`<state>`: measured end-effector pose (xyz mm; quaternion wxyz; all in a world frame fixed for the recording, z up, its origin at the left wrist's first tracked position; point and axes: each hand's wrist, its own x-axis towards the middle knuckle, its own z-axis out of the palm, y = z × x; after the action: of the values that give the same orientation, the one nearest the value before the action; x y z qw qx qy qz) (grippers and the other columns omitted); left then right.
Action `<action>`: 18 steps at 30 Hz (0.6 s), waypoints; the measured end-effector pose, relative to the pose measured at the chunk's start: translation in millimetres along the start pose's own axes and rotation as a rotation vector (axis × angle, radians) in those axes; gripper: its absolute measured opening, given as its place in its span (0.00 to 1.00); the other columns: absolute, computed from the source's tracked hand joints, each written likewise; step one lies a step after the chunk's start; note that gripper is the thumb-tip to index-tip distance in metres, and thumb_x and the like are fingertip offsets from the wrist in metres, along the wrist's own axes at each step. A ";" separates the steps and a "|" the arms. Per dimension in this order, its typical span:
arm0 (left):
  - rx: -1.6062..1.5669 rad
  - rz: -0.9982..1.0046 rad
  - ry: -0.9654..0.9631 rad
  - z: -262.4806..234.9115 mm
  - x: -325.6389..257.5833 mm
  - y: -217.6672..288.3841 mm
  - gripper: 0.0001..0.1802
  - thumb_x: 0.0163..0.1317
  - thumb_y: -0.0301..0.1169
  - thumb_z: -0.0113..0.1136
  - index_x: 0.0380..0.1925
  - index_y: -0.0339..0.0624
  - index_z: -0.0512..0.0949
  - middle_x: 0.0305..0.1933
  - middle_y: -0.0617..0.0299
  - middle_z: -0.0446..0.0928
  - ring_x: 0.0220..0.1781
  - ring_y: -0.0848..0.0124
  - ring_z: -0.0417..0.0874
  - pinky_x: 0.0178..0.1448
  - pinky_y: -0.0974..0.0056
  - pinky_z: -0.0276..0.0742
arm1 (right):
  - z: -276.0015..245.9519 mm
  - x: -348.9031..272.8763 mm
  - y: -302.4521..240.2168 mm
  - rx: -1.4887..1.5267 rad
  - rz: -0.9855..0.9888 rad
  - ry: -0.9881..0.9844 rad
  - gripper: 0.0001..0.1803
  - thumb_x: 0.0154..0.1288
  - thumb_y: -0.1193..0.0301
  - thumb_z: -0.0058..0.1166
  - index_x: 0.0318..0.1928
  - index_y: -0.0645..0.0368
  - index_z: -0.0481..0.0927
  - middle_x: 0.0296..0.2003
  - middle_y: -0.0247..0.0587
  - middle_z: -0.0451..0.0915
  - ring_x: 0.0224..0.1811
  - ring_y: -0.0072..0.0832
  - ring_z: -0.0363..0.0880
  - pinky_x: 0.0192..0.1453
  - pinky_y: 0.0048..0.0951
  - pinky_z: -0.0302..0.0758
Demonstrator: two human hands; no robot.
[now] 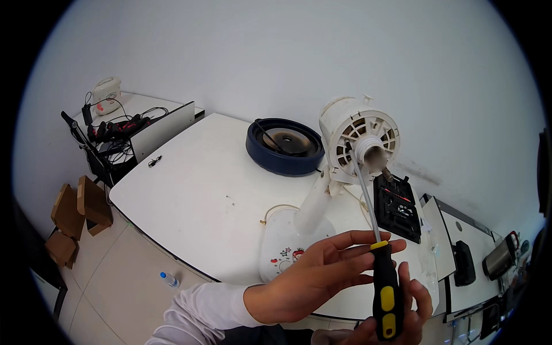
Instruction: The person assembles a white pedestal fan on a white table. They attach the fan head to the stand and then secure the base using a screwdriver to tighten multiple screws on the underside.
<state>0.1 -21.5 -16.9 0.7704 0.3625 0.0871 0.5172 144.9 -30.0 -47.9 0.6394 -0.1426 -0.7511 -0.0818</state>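
Note:
A long screwdriver with a black and yellow handle stands nearly upright in front of me. My right hand is closed around the handle's lower part. The thumb and fingers of my left hand close about the handle's top, by the yellow collar. The metal shaft slants up to the white motor housing of a desk fan without blades or guard, its tip among the vent slots left of the round hub. Whether it sits on a screw is hidden. A thick white neck joins the housing to a base with cartoon prints, partly behind my left hand.
On the white table stands a round dark blue appliance. Right of the fan lies an open black tool case. Cardboard boxes and a water bottle are on the floor. Another desk at right bears a metal kettle.

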 end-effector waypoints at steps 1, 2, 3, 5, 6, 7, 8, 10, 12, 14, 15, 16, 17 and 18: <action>-0.010 0.005 -0.010 -1.0 0.1 -0.7 0.26 0.67 0.35 0.52 0.62 0.39 0.62 0.67 0.51 0.63 0.66 0.63 0.68 0.71 0.55 0.59 | 2.4 2.6 0.3 0.006 -0.008 0.023 0.21 0.66 0.74 0.43 0.59 0.58 0.59 0.53 0.61 0.61 0.55 0.62 0.71 0.58 0.51 0.76; -0.018 0.005 -0.023 -2.3 0.9 -1.0 0.26 0.66 0.35 0.52 0.62 0.38 0.62 0.68 0.51 0.63 0.67 0.63 0.67 0.71 0.55 0.58 | 4.3 3.8 0.1 0.011 -0.017 0.047 0.22 0.65 0.75 0.44 0.58 0.58 0.59 0.53 0.61 0.61 0.55 0.63 0.71 0.58 0.51 0.76; -0.026 0.005 -0.035 -3.8 1.5 -0.7 0.26 0.66 0.35 0.51 0.62 0.38 0.62 0.68 0.51 0.63 0.67 0.64 0.66 0.71 0.55 0.58 | 6.7 2.5 0.1 0.014 -0.030 0.063 0.22 0.64 0.74 0.45 0.57 0.57 0.60 0.52 0.60 0.62 0.55 0.62 0.71 0.57 0.50 0.77; -0.039 -0.005 -0.060 -3.7 1.2 1.2 0.27 0.65 0.36 0.51 0.62 0.37 0.62 0.68 0.52 0.63 0.67 0.64 0.66 0.71 0.55 0.56 | 3.8 3.4 -0.4 -0.075 -0.089 -0.001 0.21 0.64 0.74 0.46 0.57 0.55 0.61 0.52 0.60 0.61 0.56 0.61 0.71 0.57 0.49 0.77; -0.044 -0.017 -0.073 -2.2 0.9 3.4 0.27 0.65 0.36 0.51 0.62 0.37 0.62 0.68 0.52 0.63 0.66 0.65 0.67 0.71 0.56 0.56 | 2.4 3.6 -0.2 -0.122 -0.118 -0.034 0.21 0.64 0.73 0.46 0.57 0.54 0.61 0.52 0.59 0.61 0.56 0.60 0.71 0.56 0.48 0.78; -0.049 -0.029 -0.087 -0.8 0.3 5.1 0.28 0.64 0.36 0.51 0.62 0.37 0.62 0.68 0.52 0.63 0.65 0.65 0.67 0.71 0.56 0.55 | 3.1 1.5 -1.0 -0.112 -0.100 -0.016 0.18 0.65 0.73 0.45 0.55 0.52 0.64 0.52 0.57 0.62 0.56 0.59 0.71 0.56 0.49 0.78; -0.084 -0.034 -0.087 0.4 -0.7 6.4 0.27 0.65 0.36 0.50 0.62 0.36 0.62 0.67 0.52 0.64 0.63 0.66 0.68 0.70 0.57 0.57 | 4.0 -0.2 -0.9 -0.091 -0.091 -0.021 0.16 0.66 0.72 0.45 0.54 0.51 0.66 0.52 0.57 0.61 0.56 0.58 0.71 0.56 0.49 0.78; -0.154 -0.044 -0.086 1.2 -3.0 7.7 0.24 0.68 0.36 0.48 0.61 0.36 0.63 0.66 0.52 0.65 0.59 0.67 0.71 0.67 0.58 0.61 | 6.5 -4.6 -1.0 -0.048 -0.074 -0.031 0.13 0.67 0.72 0.45 0.52 0.49 0.69 0.52 0.56 0.61 0.56 0.57 0.71 0.56 0.50 0.78; -0.087 -0.010 -0.039 -1.0 -0.8 2.1 0.22 0.70 0.36 0.46 0.59 0.36 0.65 0.64 0.51 0.67 0.55 0.68 0.71 0.64 0.60 0.65 | 14.9 -8.7 -4.4 0.019 -0.077 0.048 0.09 0.68 0.70 0.50 0.47 0.46 0.73 0.49 0.53 0.65 0.54 0.55 0.74 0.56 0.52 0.77; 0.004 0.028 -0.026 -2.0 0.0 -1.0 0.20 0.71 0.36 0.44 0.58 0.37 0.66 0.63 0.50 0.69 0.53 0.68 0.71 0.62 0.61 0.67 | 27.1 -11.3 -2.5 0.040 -0.121 0.132 0.09 0.66 0.70 0.53 0.46 0.45 0.73 0.47 0.52 0.67 0.52 0.54 0.76 0.56 0.50 0.77; 0.063 0.051 -0.034 -2.6 -0.1 -0.3 0.19 0.72 0.36 0.43 0.57 0.37 0.67 0.62 0.50 0.69 0.53 0.68 0.71 0.60 0.62 0.68 | 29.0 -12.3 -0.8 0.048 -0.142 0.143 0.09 0.66 0.70 0.54 0.46 0.46 0.74 0.46 0.52 0.69 0.51 0.53 0.77 0.56 0.49 0.77; 0.123 0.073 -0.043 -3.3 0.1 0.3 0.18 0.72 0.36 0.43 0.56 0.37 0.67 0.61 0.49 0.70 0.52 0.68 0.71 0.59 0.63 0.69 | 30.7 -13.6 0.8 0.056 -0.163 0.153 0.09 0.65 0.70 0.55 0.45 0.46 0.74 0.45 0.51 0.70 0.50 0.52 0.78 0.57 0.48 0.77; 0.117 0.080 -0.052 -4.7 0.5 0.2 0.18 0.72 0.36 0.43 0.56 0.38 0.68 0.61 0.49 0.71 0.52 0.69 0.71 0.59 0.62 0.69 | 20.2 -18.4 5.9 0.047 -0.181 0.080 0.09 0.65 0.71 0.55 0.45 0.47 0.74 0.45 0.51 0.70 0.50 0.52 0.78 0.57 0.47 0.77; 0.112 0.088 -0.056 -6.6 0.4 -0.8 0.18 0.72 0.37 0.43 0.55 0.38 0.69 0.60 0.49 0.71 0.52 0.69 0.71 0.60 0.62 0.69 | 18.7 -18.4 4.8 0.039 -0.165 0.045 0.09 0.65 0.71 0.55 0.45 0.47 0.74 0.46 0.51 0.70 0.50 0.52 0.78 0.57 0.47 0.77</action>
<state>-2.4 -18.2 -22.1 0.7275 0.4229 0.0780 0.5347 131.5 -21.7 -69.4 0.6497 -0.0658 -0.7472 -0.1230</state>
